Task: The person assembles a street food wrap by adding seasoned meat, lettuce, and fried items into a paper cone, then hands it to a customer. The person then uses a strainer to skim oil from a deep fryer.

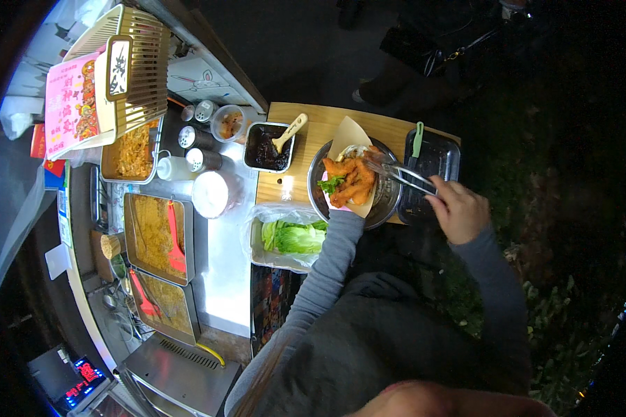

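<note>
My right hand (pixel 459 208) grips metal tongs (pixel 400 174) whose tips reach into a round metal bowl (pixel 386 201). In the bowl stands a paper bag (pixel 346 135) holding fried golden strips (pixel 351 182) and a bit of green leaf (pixel 330 185). My left hand is hidden under the bag at the bowl's near rim; only the grey sleeve (pixel 334 250) shows leading up to it. The bowl rests on a wooden board (pixel 313 115).
A black tray (pixel 438 156) with a green-handled tool lies right of the bowl. A tub of lettuce (pixel 289 238), a dark sauce container with a spoon (pixel 270 147), shakers, and pans of crumbs with red spatulas (pixel 156 236) stand to the left. A scale (pixel 83 375) sits lower left.
</note>
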